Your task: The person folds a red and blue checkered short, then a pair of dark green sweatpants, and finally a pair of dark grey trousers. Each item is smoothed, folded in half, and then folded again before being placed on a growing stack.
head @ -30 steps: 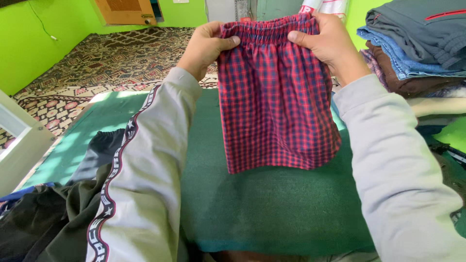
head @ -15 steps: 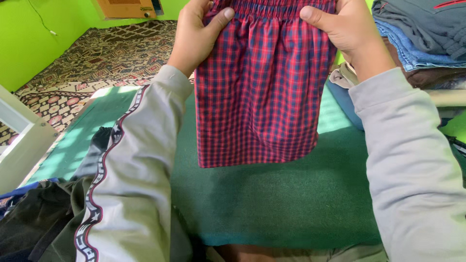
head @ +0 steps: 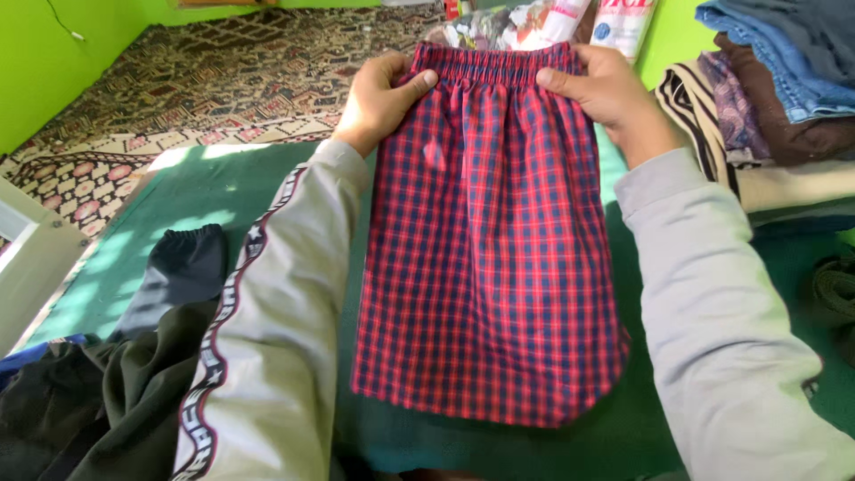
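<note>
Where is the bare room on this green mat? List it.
Free: green felt mat between the red-and-navy checked shorts and the dark crumpled garment. Crowded: the stack of folded clothes on the right, plastic packets beyond the waistband.

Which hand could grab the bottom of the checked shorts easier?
Probably the right hand. The hem of the checked shorts lies uncovered on that side, while the left hand has its own sleeve lying across the left edge.

Red-and-navy plaid shorts (head: 485,258), folded lengthwise into 1 narrow panel, centre of frame. Elastic gathered waistband at the top, hem at the bottom centre with its lower right corner rounded. Fabric spread mostly flat, long axis running top to bottom, slightly wider toward the hem. Waistband corners pinched at upper centre.
</note>
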